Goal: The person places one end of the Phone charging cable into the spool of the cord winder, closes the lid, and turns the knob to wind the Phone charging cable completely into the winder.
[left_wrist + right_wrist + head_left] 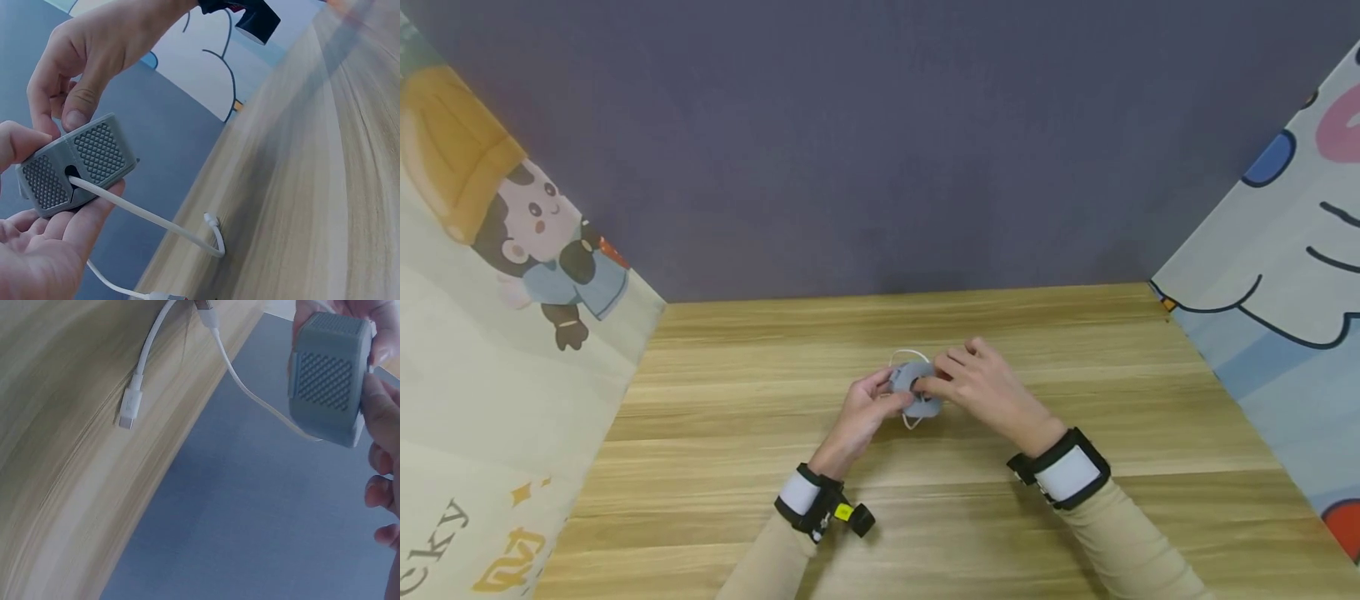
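grey plastic cable winder (916, 388), a round-cornered case with honeycomb-textured side panels, sits between both hands a little above the middle of the light wooden surface (1075, 333), nearer the far edge than the near one. the left hand (867, 406) cradles it from below: in the left wrist view the case (78, 165) rests on curled fingers with the thumb pressing its end, so this hand has a firm hold. the right hand (981, 382) comes over the top, thumb and forefinger pinching the upper edge (74, 106), the other fingers loosely bent behind it.

a thin white charging cable (150, 219) leaves a slot in the side of the case, droops down and touches the surface. in the right wrist view its free end, a small white plug (128, 409), lies flat on the wood, and a second connector (206, 312) shows near the top of that frame.

judging from this, the work in hand looks like handling the cable at the winder, either drawing it out or reeling it in; which one cannot be told from the pictures. the next move seems to call for the left hand keeping the case steady while the right turns or pulls, with the loose cable free to slide and not snag at the slot.

a dark grey wall (880, 150) stands behind, with cartoon-printed panels (490, 275) at both sides.
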Demonstrator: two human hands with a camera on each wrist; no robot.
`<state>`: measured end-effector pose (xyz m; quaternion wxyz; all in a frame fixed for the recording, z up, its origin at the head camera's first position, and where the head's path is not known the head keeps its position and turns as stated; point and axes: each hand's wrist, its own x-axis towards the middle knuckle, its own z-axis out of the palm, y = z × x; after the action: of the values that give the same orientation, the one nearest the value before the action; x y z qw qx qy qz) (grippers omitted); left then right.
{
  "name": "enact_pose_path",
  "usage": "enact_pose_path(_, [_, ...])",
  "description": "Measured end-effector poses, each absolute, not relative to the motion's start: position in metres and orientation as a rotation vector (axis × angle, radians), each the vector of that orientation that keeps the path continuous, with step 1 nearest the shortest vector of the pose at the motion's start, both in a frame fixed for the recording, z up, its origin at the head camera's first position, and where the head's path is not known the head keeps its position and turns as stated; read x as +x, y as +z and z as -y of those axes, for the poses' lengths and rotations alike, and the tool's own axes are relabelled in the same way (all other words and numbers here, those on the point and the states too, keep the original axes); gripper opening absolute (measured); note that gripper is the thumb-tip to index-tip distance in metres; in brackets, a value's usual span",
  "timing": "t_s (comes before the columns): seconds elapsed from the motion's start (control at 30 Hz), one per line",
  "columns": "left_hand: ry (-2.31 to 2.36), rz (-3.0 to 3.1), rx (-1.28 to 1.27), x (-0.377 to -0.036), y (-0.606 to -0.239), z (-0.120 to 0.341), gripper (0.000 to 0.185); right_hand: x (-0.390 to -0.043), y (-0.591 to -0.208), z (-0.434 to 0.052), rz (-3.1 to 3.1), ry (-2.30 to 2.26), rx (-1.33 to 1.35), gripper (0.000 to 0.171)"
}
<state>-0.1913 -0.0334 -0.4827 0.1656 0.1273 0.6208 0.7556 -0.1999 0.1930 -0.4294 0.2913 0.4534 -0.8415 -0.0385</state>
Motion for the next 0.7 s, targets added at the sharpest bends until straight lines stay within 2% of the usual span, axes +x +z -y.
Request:
enact_pose_path(0.17, [2.138, -1.764, 0.377, -0.1924, -0.4808, 0.0335, 0.057, -0.2022, -0.4295, -0.1957, 2.207, -0.069, 1.234, 0.039])
enact_pose_path(0.37, [2.130, -1.750, 0.376, -0.1942, -0.4781, 0.0340, 0.060, -0.2066, -0.4288, -0.1956, 2.177, -0.003, 1.237, 0.018])
enact_pose_path(0.7, [2.157, -1.735, 0.354, -0.1937, -0.4740, 0.0336, 0.060, -0.2086, -0.4329, -0.1914, 2.143, 0.146, 1.192, 0.025])
